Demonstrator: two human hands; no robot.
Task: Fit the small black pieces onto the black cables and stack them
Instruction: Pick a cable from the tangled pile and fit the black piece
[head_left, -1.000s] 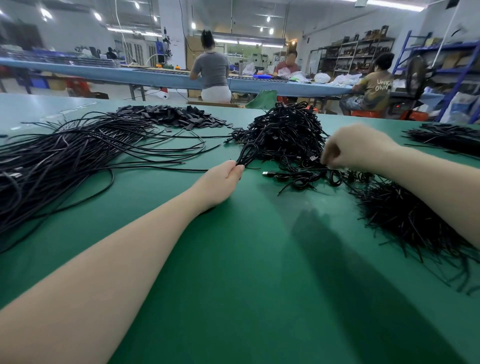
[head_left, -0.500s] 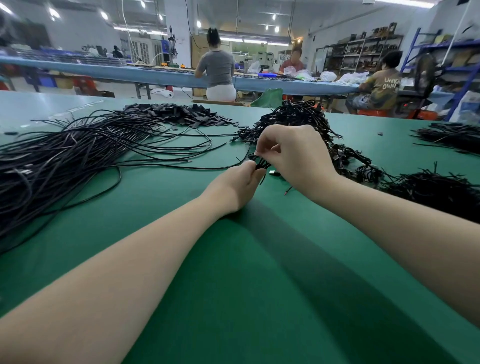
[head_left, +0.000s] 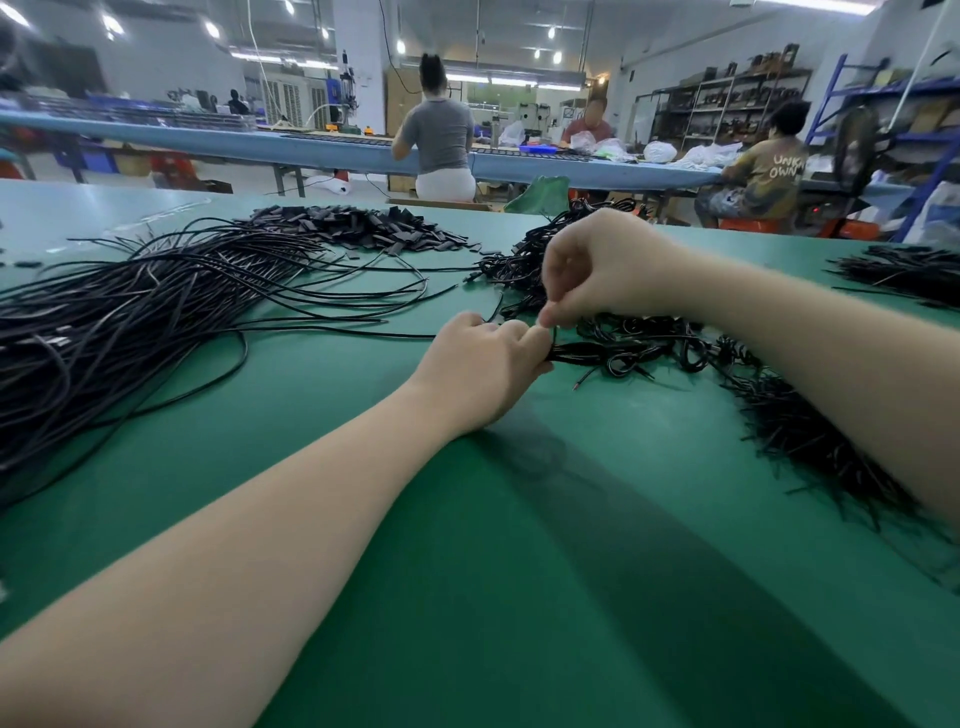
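Over the green table (head_left: 363, 571) — right hand (head_left: 602, 270) now pinching beside left hand (head_left: 480, 366).

Two hands, five black heaps, three workers
Hands: left (head_left: 480, 364), right (head_left: 605, 270); cables and pieces (too tangled to count singly).

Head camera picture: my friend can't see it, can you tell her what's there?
Two hands meet over a green table: the left hand grips a thin black cable, and the right hand pinches something at its end. Piles of black cables lie around.
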